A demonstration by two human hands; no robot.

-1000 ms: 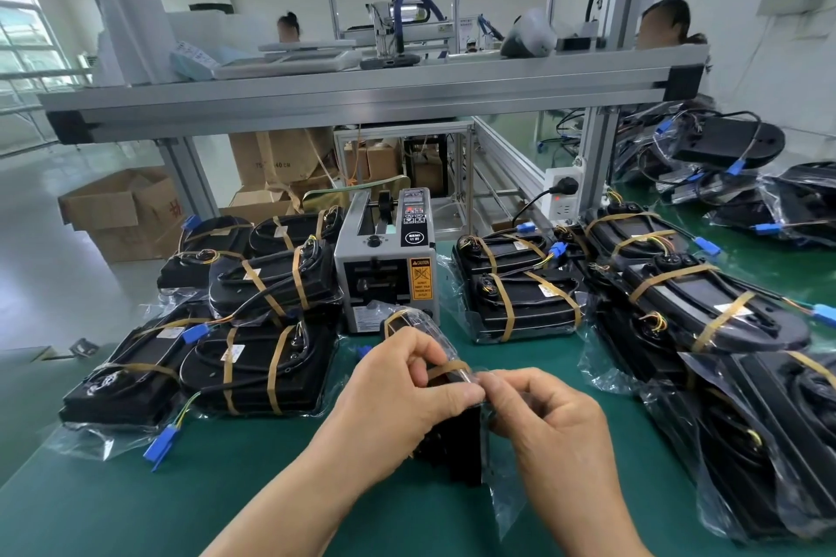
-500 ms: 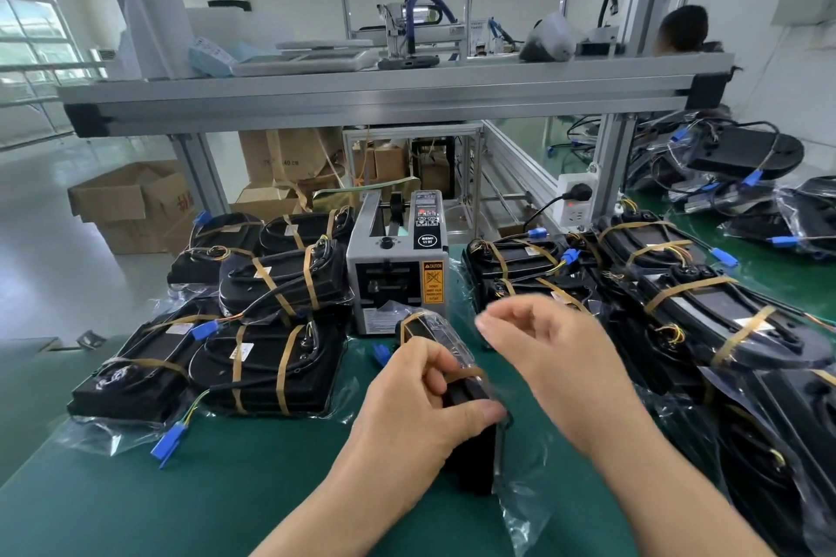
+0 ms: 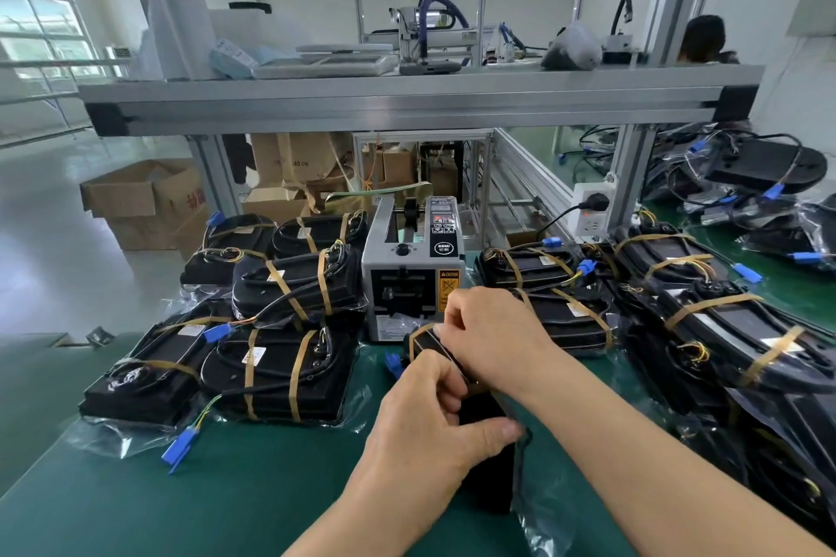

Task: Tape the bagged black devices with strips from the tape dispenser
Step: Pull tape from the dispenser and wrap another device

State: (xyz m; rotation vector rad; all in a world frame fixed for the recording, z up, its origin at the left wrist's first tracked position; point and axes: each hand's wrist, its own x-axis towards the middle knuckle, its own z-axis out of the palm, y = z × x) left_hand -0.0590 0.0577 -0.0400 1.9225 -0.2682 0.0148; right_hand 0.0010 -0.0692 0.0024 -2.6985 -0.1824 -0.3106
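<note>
Meanwhile, clamping the left hand (image 3: 434, 421) round the near end of a bagged black device (image 3: 491, 479), stood on edge on the green surface (image 3: 226, 511) and pointing lengthwise straight at the tape dispenser (image 3: 414, 271). Resting the right hand (image 3: 493, 335), fingers (image 3: 454, 317) curled, on the far end of the device, just in front of the dispenser's mouth and plainly the nearer of the two to it. Cannot tell whether pinching a strip or nothing. Judged from this: reaching forward, not sideways, for the next strip.
</note>
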